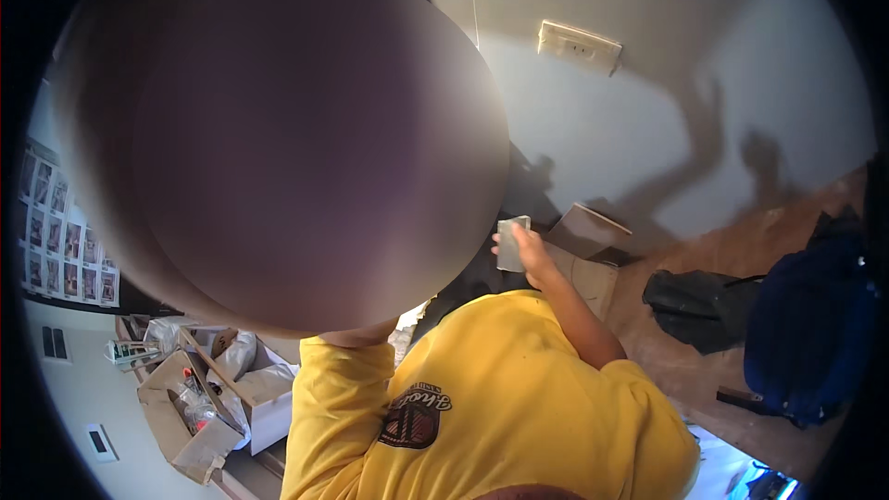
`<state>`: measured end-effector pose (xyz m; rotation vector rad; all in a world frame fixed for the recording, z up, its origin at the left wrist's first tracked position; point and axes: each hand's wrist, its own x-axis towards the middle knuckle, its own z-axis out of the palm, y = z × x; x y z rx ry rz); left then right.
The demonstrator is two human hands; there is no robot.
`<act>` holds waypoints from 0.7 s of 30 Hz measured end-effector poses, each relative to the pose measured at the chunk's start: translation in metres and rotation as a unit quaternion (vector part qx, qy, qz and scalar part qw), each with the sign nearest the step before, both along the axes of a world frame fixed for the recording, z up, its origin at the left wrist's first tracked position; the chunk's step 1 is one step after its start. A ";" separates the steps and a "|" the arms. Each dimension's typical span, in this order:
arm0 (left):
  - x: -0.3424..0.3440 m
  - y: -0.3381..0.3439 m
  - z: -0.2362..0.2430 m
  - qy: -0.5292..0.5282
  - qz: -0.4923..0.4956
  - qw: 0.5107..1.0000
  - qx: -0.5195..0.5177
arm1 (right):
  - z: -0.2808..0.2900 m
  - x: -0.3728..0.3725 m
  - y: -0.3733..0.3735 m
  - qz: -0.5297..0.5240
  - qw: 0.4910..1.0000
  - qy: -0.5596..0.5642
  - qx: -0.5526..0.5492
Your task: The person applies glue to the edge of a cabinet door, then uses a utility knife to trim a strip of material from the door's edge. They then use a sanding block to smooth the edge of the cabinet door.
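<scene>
My right hand (530,252) is closed around a small grey rectangular slab (512,245), held out in front of my yellow shirt (528,389). Whether the slab is a phone or some other device I cannot tell. My left arm is bent upward, its yellow sleeve (338,389) ending at a bit of wrist (359,335). Above that wrist, a large dark blurred shape (306,148) fills the upper left, very close to the camera. The fingers of my left hand are lost in this blur.
An open cardboard box (176,389) with plastic-wrapped items stands at lower left. Another cardboard box (588,233) sits beyond my right hand, by the wall. A dark bag (699,307) and a blue backpack (806,324) lie on the brown floor. A socket plate (581,46) is on the wall.
</scene>
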<state>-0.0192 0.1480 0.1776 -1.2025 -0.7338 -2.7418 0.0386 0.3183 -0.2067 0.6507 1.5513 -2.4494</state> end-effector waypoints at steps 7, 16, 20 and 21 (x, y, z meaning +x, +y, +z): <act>-0.003 0.018 0.035 -0.098 0.040 0.994 0.038 | -0.013 -0.033 0.001 0.152 0.987 -0.045 0.008; -0.106 0.076 0.029 -0.136 0.296 0.935 -0.143 | -0.050 -0.055 0.091 0.228 0.971 -0.071 -0.004; -0.160 0.083 0.068 -0.012 0.223 0.972 -0.071 | -0.058 -0.067 0.135 0.230 0.970 -0.079 0.002; -0.144 0.069 0.073 -0.025 0.270 0.959 -0.076 | -0.051 -0.059 0.140 0.267 0.960 -0.085 0.001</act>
